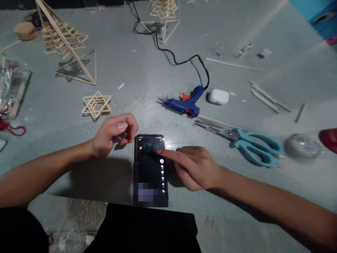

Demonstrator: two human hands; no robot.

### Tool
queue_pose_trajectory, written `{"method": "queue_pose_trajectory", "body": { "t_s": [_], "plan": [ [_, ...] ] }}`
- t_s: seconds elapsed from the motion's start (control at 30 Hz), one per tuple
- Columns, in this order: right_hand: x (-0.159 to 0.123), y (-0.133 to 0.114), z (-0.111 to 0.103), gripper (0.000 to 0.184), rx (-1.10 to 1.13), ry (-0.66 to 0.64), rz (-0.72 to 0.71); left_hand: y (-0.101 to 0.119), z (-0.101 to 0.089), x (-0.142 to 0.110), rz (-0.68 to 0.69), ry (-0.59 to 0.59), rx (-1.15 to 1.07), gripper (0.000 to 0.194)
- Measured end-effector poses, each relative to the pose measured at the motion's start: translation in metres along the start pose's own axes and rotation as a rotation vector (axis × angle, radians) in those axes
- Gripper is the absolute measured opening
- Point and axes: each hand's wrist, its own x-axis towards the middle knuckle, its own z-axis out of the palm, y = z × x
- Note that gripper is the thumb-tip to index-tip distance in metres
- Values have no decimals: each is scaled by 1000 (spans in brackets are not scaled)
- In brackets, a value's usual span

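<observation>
A smartphone (pixel 150 165) lies on the grey table with its dark screen lit, showing a column of small icons along the right edge; its lower part is blurred out. My right hand (pixel 196 167) reaches in from the right, index finger stretched out to the upper right of the screen, the other fingers curled under. Beside the phone's upper left corner, my left hand (pixel 113 133) is loosely curled, thumb over the fingers, with nothing visible in it. Just beyond it lies a small star made of wooden sticks (pixel 97 106).
A blue hot glue gun (pixel 184 103) with a black cord, a white earbud case (pixel 218 96) and blue-handled scissors (pixel 254 146) lie to the right. Stick pyramid frames (pixel 75 58) stand at the back. Loose sticks (pixel 270 96) and a plastic packet (pixel 14 84) lie at the sides.
</observation>
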Motion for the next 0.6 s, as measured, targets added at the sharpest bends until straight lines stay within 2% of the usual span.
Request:
{"method": "queue_pose_trajectory", "body": {
  "t_s": [0.23, 0.5, 0.6],
  "plan": [
    [1, 1, -1, 48, 32, -3, -34, 0, -5, 0, 57, -61, 141, 39],
    [6, 2, -4, 42, 140, -12, -239, -4, -4, 0, 82, -24, 143, 42],
    [5, -1, -4, 38, 180, -33, -370, -8, -5, 0, 90, -3, 114, 45]
  ]
}}
